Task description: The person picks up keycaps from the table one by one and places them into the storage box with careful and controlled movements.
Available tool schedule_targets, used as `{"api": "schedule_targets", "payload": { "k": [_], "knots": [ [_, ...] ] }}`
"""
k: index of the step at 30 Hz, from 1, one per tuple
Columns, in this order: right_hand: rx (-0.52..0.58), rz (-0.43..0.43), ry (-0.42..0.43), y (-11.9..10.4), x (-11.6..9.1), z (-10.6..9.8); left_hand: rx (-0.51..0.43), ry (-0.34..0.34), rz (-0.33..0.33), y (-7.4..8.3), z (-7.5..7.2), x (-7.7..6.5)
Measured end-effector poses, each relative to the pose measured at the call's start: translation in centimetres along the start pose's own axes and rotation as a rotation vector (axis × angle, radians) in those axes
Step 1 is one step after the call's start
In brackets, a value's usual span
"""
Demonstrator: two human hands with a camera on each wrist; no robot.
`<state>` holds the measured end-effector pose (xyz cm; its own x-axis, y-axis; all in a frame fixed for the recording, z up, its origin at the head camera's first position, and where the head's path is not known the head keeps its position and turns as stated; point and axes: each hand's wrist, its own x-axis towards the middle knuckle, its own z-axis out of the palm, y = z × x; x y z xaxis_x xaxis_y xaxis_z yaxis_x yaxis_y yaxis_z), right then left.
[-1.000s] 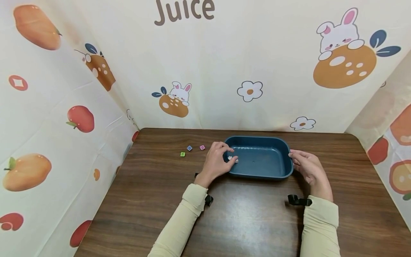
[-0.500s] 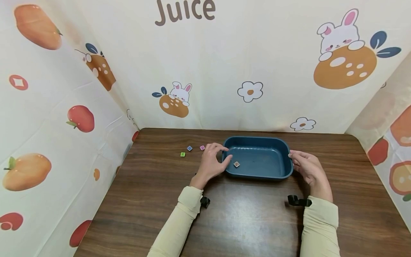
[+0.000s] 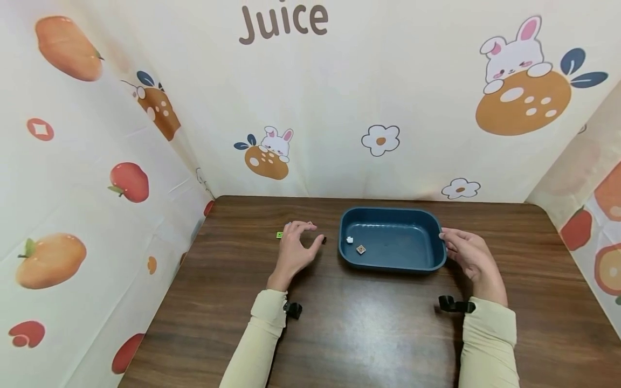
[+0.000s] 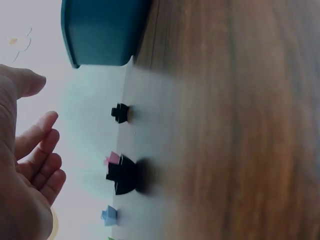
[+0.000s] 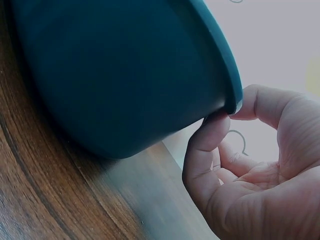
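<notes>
My left hand (image 3: pixel 297 252) hovers over the table left of the tray, thumb and fingers apart, holding nothing. Around it stand small square pieces with raised tops: a green one (image 3: pixel 279 235) and a black one (image 3: pixel 324 240). In the left wrist view are a pink piece (image 4: pixel 112 158), a blue piece (image 4: pixel 109 216) and a nearer black piece (image 4: pixel 123 175). My right hand (image 3: pixel 470 257) pinches the right rim of the blue tray (image 3: pixel 388 267) between thumb and fingers. A white piece (image 3: pixel 350 240) and a tan piece (image 3: pixel 360 249) lie at the tray's left end.
The brown wooden table (image 3: pixel 368 328) extends in front of the tray. A printed curtain (image 3: pixel 330 161) hangs at the back and along both sides.
My left hand has withdrawn from the tray's left end and moved left to the small pieces. The white and tan pieces now show in the tray. My right hand stays on the rim.
</notes>
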<state>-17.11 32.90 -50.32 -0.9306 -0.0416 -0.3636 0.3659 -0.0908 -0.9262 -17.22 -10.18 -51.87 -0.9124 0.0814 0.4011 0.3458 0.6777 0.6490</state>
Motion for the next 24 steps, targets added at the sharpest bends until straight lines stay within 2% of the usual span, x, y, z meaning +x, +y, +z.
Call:
{"api": "schedule_targets", "payload": {
  "k": [8, 15, 19, 24],
  "knots": [
    [0.011, 0.005, -0.004, 0.0, 0.0, -0.1, 0.045, -0.01, -0.017, -1.5, -0.4, -0.8],
    [0.032, -0.001, -0.018, -0.1, -0.1, -0.2, 0.08, -0.038, -0.032, -2.1, -0.9, -1.6],
    [0.036, 0.007, -0.018, -0.1, -0.2, -0.1, 0.083, -0.083, -0.039, -2.2, -1.4, -2.5],
    [0.025, -0.001, -0.025, 0.0, -0.1, -0.2, 0.096, -0.165, -0.089, -2.5, -1.9, -4.3]
  ]
}}
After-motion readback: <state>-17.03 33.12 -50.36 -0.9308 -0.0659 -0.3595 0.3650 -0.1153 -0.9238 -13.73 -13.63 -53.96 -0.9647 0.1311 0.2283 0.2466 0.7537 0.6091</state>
